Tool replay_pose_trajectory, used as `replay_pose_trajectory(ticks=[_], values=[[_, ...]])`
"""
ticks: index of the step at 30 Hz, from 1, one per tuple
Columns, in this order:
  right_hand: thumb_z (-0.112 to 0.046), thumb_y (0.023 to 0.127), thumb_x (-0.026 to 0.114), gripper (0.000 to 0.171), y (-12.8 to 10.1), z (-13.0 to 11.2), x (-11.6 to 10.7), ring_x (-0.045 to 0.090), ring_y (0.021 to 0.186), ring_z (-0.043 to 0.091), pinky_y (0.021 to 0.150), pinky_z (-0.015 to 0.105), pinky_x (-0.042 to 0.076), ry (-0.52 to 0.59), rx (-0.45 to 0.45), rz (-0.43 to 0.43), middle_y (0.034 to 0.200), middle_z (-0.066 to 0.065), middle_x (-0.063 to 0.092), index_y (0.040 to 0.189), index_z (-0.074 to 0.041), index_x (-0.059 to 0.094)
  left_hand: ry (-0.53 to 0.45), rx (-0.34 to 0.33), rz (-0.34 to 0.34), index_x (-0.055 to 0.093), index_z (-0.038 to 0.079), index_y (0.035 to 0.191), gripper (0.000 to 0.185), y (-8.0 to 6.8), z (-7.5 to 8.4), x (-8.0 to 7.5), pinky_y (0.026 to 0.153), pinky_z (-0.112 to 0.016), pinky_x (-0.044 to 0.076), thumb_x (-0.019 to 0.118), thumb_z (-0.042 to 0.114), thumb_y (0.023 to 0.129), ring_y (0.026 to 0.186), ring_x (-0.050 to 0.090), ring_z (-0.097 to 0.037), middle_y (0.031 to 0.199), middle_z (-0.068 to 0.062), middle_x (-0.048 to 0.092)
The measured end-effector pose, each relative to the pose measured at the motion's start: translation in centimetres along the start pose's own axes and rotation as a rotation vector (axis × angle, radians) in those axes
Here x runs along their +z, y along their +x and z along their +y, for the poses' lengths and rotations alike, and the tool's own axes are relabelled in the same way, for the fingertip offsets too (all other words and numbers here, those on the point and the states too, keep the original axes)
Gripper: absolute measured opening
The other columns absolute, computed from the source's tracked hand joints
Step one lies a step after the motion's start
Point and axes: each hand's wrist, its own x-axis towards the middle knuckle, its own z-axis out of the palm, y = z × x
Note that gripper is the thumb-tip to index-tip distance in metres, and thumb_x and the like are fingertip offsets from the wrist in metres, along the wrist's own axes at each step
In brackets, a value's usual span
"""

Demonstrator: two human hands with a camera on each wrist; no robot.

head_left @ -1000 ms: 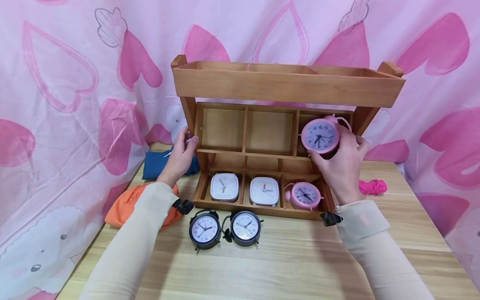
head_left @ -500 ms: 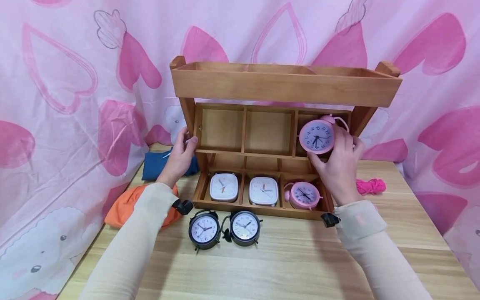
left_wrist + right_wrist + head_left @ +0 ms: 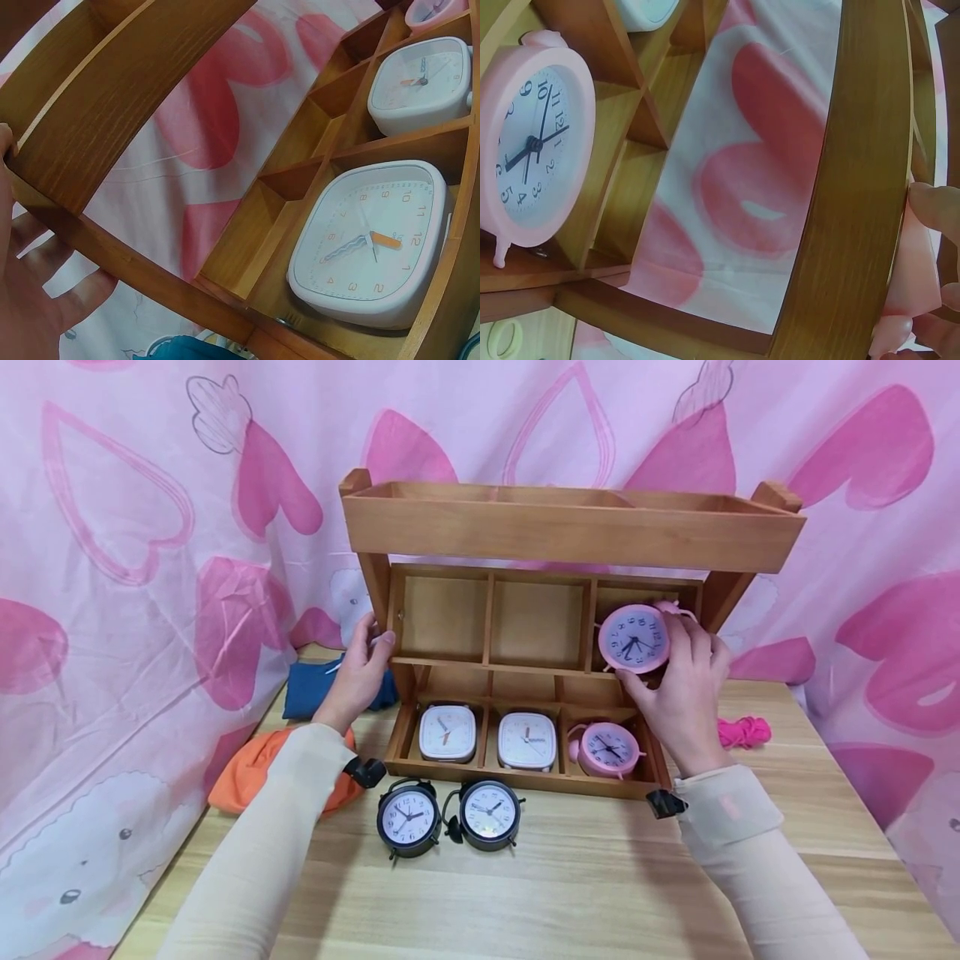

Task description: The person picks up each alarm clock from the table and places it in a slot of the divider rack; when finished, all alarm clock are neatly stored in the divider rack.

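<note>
My right hand (image 3: 686, 693) grips a round pink alarm clock (image 3: 634, 639) at the right compartment of the middle tier of a brown wooden shelf (image 3: 570, 537). The clock's dial faces me, its bells tilted to the right. In the right wrist view only a pink edge of this clock (image 3: 916, 270) shows beside the fingers. My left hand (image 3: 360, 675) holds the shelf's left side, thumb in front and fingers behind the side board (image 3: 127, 262). The bottom tier holds two white square clocks, one at left (image 3: 447, 733) and one in the middle (image 3: 527, 741), and another pink alarm clock (image 3: 607, 750) at right.
Two black alarm clocks, one at left (image 3: 408, 816) and one beside it (image 3: 490, 815), lie in front of the shelf. Orange cloth (image 3: 251, 772) and blue cloth (image 3: 307, 689) lie at left, a pink yarn bundle (image 3: 744, 732) at right. A heart-patterned curtain (image 3: 285, 410) hangs behind.
The held pink clock has turned clockwise and sunk slightly in its compartment, its bells now lower at the right. My left hand keeps its hold on the shelf side.
</note>
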Motion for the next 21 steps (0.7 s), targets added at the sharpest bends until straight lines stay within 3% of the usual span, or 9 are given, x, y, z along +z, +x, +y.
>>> replay_pose_trajectory(ticks=[8, 15, 21], values=[[-0.015, 0.075, 0.085, 0.083, -0.4, 0.0, 0.0, 0.032, 0.132, 0.042, 0.106, 0.057, 0.020, 0.010, -0.006, 0.019, 0.145, 0.024, 0.042, 0.146, -0.006, 0.043, 0.005, -0.014, -0.006, 0.010, 0.012, 0.158, 0.062, 0.3, -0.4, 0.0, 0.116, -0.055, 0.031, 0.038, 0.034, 0.107, 0.146, 0.029, -0.037, 0.158, -0.020, 0.026], [-0.015, 0.075, 0.085, 0.084, -0.8, -1.4, -0.7, 0.027, 0.132, 0.042, 0.102, 0.056, 0.022, 0.034, 0.018, 0.014, 0.148, 0.023, 0.039, 0.147, -0.007, 0.043, 0.010, -0.008, 0.015, 0.010, 0.022, 0.158, 0.064, 1.6, -3.3, -0.2, 0.116, -0.054, 0.032, 0.039, 0.043, 0.105, 0.147, 0.030, -0.031, 0.159, -0.013, 0.026], [-0.012, 0.074, 0.086, 0.083, -2.9, -3.8, -1.5, 0.034, 0.127, 0.045, 0.101, 0.057, 0.028, 0.070, -0.025, -0.063, 0.141, 0.026, 0.044, 0.145, -0.001, 0.044, -0.006, -0.012, 0.002, 0.011, 0.012, 0.157, 0.061, 0.4, -0.7, -0.1, 0.117, -0.053, 0.030, 0.039, 0.031, 0.107, 0.146, 0.029, -0.035, 0.158, -0.019, 0.026]])
